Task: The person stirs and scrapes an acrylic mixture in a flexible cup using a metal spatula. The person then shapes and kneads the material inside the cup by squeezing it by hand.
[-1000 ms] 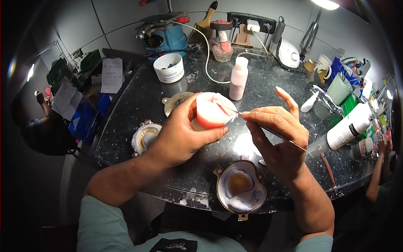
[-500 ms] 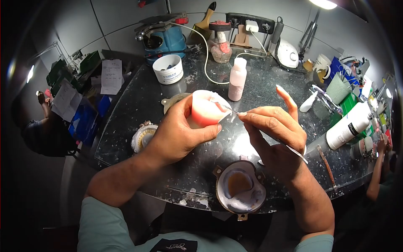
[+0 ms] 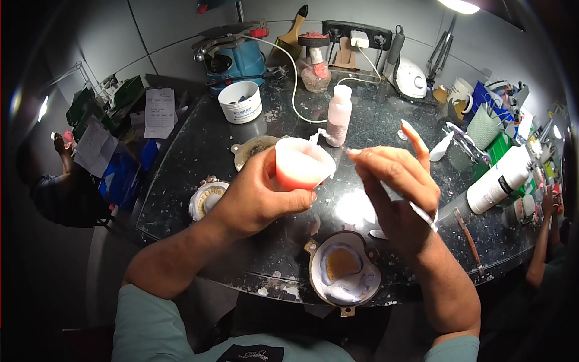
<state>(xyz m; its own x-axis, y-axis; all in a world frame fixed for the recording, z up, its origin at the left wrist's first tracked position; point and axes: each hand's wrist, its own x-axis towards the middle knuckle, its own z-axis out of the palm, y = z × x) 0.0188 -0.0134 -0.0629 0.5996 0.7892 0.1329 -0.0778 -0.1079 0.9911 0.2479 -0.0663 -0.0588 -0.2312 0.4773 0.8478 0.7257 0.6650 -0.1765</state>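
My left hand (image 3: 256, 190) is wrapped round a soft, translucent pink mixing cup (image 3: 298, 172), its mouth tilted up, pale pink material on its rim. In my right hand (image 3: 401, 187) is a thin metal spatula (image 3: 422, 217), pinched between thumb and fingers with the little finger raised. The spatula's blurred tip, with whitish material near it, is just outside the cup's right rim, in front of a bottle of pink powder (image 3: 339, 117). Below my hands, at the bench edge, lies a dental flask half (image 3: 357, 294) with a plaster mould inside.
Left of my left forearm sits another mould with teeth (image 3: 208, 198); behind it is a metal flask part (image 3: 241, 154). A white tub (image 3: 240, 104) stands farther back. On the right are a white bottle (image 3: 497, 184) and a brown-handled tool (image 3: 467, 238). Other people work at both sides.
The spatula's tip has come out of the cup and moved to the right of its rim. My left hand has tilted the cup slightly.
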